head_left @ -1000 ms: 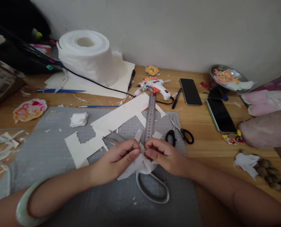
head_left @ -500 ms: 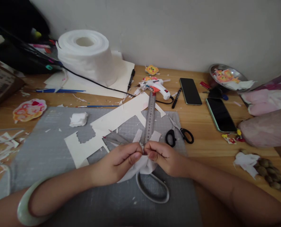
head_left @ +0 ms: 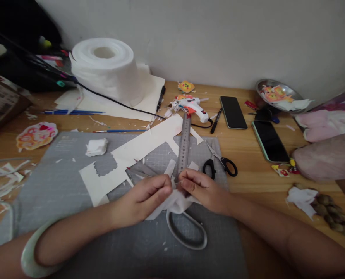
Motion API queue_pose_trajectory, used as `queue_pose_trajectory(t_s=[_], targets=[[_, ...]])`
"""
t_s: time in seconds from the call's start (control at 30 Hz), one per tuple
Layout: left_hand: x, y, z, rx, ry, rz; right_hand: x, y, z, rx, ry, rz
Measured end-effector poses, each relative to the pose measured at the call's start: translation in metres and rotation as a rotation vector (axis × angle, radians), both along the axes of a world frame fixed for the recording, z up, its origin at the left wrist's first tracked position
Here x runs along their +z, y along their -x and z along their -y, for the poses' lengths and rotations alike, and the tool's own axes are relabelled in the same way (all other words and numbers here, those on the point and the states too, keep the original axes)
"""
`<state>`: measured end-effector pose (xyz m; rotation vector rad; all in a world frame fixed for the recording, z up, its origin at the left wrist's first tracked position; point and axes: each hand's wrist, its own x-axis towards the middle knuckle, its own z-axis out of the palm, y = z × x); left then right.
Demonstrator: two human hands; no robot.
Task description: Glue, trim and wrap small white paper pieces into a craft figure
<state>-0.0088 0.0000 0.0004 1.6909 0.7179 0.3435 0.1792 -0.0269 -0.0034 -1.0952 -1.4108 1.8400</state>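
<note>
My left hand is closed, thumb against curled fingers, pinching a soft white tissue-like sheet. Just to its right, my right hand pinches the other side of this sheet between thumb and fingers. The sheet hangs gathered and creased between both hands; part of it is hidden behind my fingers. Beneath lie large grey-handled scissors, their blades partly covered by my left hand. A steel ruler runs away from my hands, and small white strips lie beside its near end.
A cutting mat carries cut white card, a folded white pad and black-handled scissors. Behind stand a big white roll and a corded glue gun. Two phones and a metal bowl are to the right.
My hands have drawn slightly apart, the left shifting a little left. My right fingers have lifted and loosened a little, and the sheet between them has changed its folds.
</note>
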Motion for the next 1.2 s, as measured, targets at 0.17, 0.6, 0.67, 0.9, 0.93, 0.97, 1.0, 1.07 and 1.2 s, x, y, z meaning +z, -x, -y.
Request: queue_pose_trajectory(t_s=[0.17,0.6,0.67,0.9,0.93,0.97,1.0,1.07,1.2], targets=[[-0.0038,-0.0024,0.0019,-0.023,0.013,-0.004,-0.0031,0.0006,0.0013,0.113,-0.033,0.022],[0.0007,-0.0060,-0.0018,-0.046,0.122,-0.031,-0.0017,-0.0030,-0.0001,0.008,0.003,0.022],[-0.0002,-0.0054,-0.0016,-0.023,0.098,-0.028,-0.0018,-0.0025,0.0001,0.003,0.041,-0.008],[-0.0018,-0.0042,-0.0014,-0.030,0.044,-0.013,-0.0018,-0.0022,0.0010,0.054,-0.092,0.099],[-0.0023,-0.0039,-0.0012,-0.031,0.049,-0.008,-0.0020,-0.0026,0.0011,0.037,-0.085,0.088],[-0.0027,-0.0036,-0.0011,-0.028,0.054,0.001,-0.0023,-0.0030,0.0012,0.020,-0.065,0.061],[-0.0030,-0.0034,-0.0009,-0.023,0.059,0.009,-0.0026,-0.0032,0.0015,0.010,-0.035,0.027],[-0.0028,-0.0030,-0.0007,-0.012,0.079,0.021,-0.0029,-0.0031,0.0023,0.025,0.025,-0.029],[-0.0005,-0.0027,-0.0012,-0.028,0.110,0.034,-0.0013,-0.0011,0.0029,0.088,-0.047,0.014]])
